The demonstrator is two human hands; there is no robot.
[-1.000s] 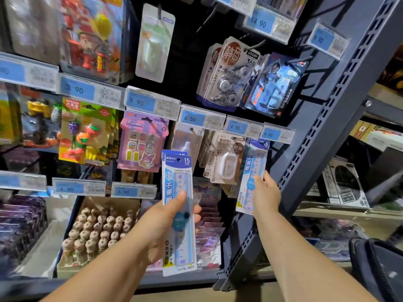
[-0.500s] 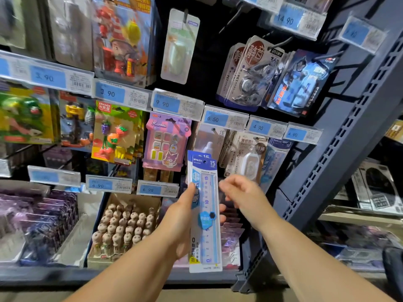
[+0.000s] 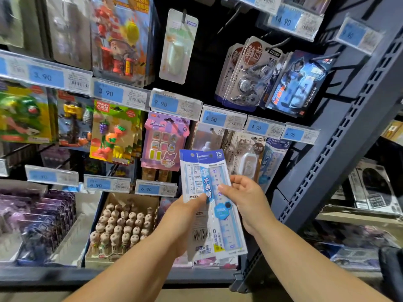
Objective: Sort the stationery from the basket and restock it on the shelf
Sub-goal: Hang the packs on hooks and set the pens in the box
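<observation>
I am seeing the left hand (image 3: 185, 216) clamping two fanned ruler packs, thumb pressing across their fronts, while the right hand (image 3: 246, 199) is pinching the front ruler pack (image 3: 227, 232) at its right edge. A second ago that hand was up at the hanging rulers (image 3: 274, 158) (same blue header), so it is likely peeling this one off the rear pack (image 3: 189, 171) to hang there next.

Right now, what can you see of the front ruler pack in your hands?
The front ruler pack is a slim clear sleeve with a blue header marked 15, holding a pale blue ruler. It leans slightly, overlapping a second pack behind it; the left hand and right hand both pinch it.
</observation>
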